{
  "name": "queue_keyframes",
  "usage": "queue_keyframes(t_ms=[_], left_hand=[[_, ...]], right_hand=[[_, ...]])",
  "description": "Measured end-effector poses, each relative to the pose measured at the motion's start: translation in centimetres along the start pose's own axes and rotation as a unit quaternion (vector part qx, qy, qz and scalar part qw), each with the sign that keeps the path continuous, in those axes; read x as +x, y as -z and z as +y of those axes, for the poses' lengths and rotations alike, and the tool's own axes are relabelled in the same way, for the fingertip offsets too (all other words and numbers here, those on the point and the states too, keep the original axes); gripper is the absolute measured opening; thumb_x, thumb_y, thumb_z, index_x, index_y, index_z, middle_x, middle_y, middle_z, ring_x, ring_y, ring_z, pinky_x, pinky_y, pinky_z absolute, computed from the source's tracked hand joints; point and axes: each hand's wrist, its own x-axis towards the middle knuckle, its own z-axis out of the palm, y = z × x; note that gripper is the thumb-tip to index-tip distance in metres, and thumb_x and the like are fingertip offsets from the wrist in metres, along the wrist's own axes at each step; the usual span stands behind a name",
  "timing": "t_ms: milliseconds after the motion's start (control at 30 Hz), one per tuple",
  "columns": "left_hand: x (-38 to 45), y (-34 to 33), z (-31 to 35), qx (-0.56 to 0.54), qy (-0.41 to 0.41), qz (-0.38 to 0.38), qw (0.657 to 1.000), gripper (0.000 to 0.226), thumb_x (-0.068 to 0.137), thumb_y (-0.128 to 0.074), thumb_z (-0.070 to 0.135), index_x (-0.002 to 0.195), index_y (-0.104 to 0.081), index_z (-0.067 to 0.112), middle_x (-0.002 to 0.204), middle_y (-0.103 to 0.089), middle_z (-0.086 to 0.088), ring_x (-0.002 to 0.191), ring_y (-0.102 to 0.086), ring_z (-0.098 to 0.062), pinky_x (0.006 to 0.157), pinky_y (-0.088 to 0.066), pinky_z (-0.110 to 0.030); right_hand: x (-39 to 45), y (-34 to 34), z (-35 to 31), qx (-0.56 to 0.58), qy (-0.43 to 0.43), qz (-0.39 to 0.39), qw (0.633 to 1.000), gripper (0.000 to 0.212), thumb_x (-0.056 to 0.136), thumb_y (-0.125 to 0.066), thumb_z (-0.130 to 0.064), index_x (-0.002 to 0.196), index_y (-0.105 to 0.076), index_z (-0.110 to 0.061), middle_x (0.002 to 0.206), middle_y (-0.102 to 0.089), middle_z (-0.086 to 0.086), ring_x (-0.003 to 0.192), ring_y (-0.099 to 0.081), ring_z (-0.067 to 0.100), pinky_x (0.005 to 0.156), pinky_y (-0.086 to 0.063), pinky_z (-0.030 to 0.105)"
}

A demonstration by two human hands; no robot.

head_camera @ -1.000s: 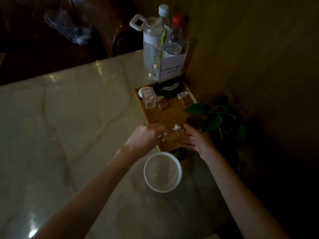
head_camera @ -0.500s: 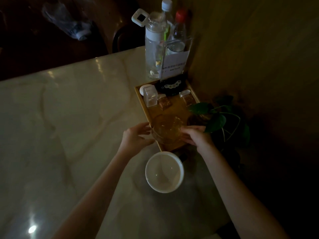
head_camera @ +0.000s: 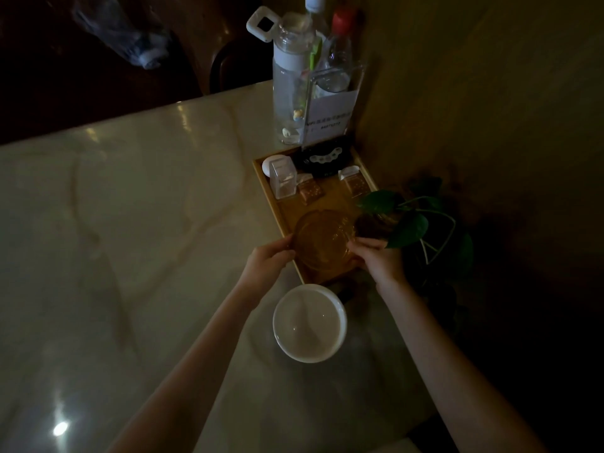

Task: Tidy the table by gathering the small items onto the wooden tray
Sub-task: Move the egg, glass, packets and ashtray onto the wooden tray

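Note:
A round clear glass dish (head_camera: 322, 238) sits on the near end of the wooden tray (head_camera: 277, 207). My left hand (head_camera: 266, 261) grips its left rim and my right hand (head_camera: 379, 258) holds its right rim. Farther back on the tray stand a clear plastic box (head_camera: 282, 179), two small brown packets (head_camera: 310, 192) (head_camera: 354, 184), a white round item (head_camera: 268, 165) and a black object with white dots (head_camera: 322, 160).
A white bowl (head_camera: 309, 323) sits on the marble table (head_camera: 130, 240) just in front of the tray. Clear bottles (head_camera: 294, 83) and a sign holder (head_camera: 330, 112) stand behind it. A leafy plant (head_camera: 408, 223) crowds the tray's right side by the wall.
The glass dish, first held tilted between both hands, has been set down flat on the tray's near end. Both hands now sit at its rim.

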Motion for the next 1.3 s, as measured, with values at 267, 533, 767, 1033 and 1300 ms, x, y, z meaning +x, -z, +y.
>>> queue_keyframes(t_ms=[267, 533, 767, 1033, 1300], left_hand=[[-0.6, -0.7, 0.3, 0.035, 0.008, 0.002, 0.999, 0.039, 0.087, -0.05, 0.007, 0.125, -0.053, 0.014, 0.112, -0.057, 0.001, 0.107, -0.051, -0.012, 0.098, -0.038, -0.03], [-0.2, -0.6, 0.5, 0.079, -0.025, 0.027, 0.996, 0.033, 0.083, -0.054, 0.007, 0.115, -0.06, 0.011, 0.111, -0.061, -0.008, 0.107, -0.055, -0.021, 0.094, -0.04, -0.033], [0.4, -0.9, 1.4, 0.052, -0.014, 0.024, 0.998, 0.038, 0.089, -0.05, 0.014, 0.127, -0.051, 0.011, 0.125, -0.057, -0.011, 0.114, -0.053, -0.025, 0.098, -0.041, -0.039], [0.1, -0.8, 0.3, 0.057, -0.054, 0.091, 0.993, 0.033, 0.091, -0.046, 0.016, 0.123, -0.055, 0.012, 0.121, -0.06, -0.008, 0.111, -0.055, -0.019, 0.091, -0.042, -0.029], [2.0, 3.6, -5.4, 0.418, -0.104, 0.177, 0.885, 0.052, 0.094, -0.039, 0.028, 0.142, -0.025, 0.014, 0.154, -0.017, -0.004, 0.142, -0.007, -0.019, 0.115, -0.008, -0.04]], right_hand=[[0.1, 0.0, 0.7, -0.069, 0.069, 0.023, 0.995, 0.027, 0.078, -0.066, 0.002, 0.104, -0.063, 0.005, 0.105, -0.067, 0.02, 0.1, -0.063, 0.029, 0.097, -0.048, 0.043], [0.3, 0.2, 1.0, -0.083, 0.091, 0.021, 0.992, 0.023, 0.083, -0.063, -0.004, 0.104, -0.06, 0.003, 0.1, -0.064, 0.016, 0.097, -0.063, 0.029, 0.075, -0.05, 0.028], [-0.6, -0.3, 1.1, -0.178, 0.182, 0.015, 0.967, 0.037, 0.095, -0.046, -0.016, 0.128, -0.047, 0.0, 0.127, -0.057, 0.017, 0.112, -0.057, 0.024, 0.083, -0.042, 0.022], [-1.1, -0.5, 1.7, -0.369, 0.291, 0.007, 0.883, 0.037, 0.095, -0.044, -0.012, 0.131, -0.046, -0.002, 0.135, -0.049, 0.016, 0.126, -0.045, 0.025, 0.097, -0.034, 0.021], [1.5, -3.2, -0.3, -0.417, 0.338, -0.062, 0.841, 0.044, 0.097, -0.038, -0.025, 0.138, -0.037, -0.011, 0.149, -0.034, 0.009, 0.14, -0.023, 0.024, 0.115, -0.02, 0.037]])
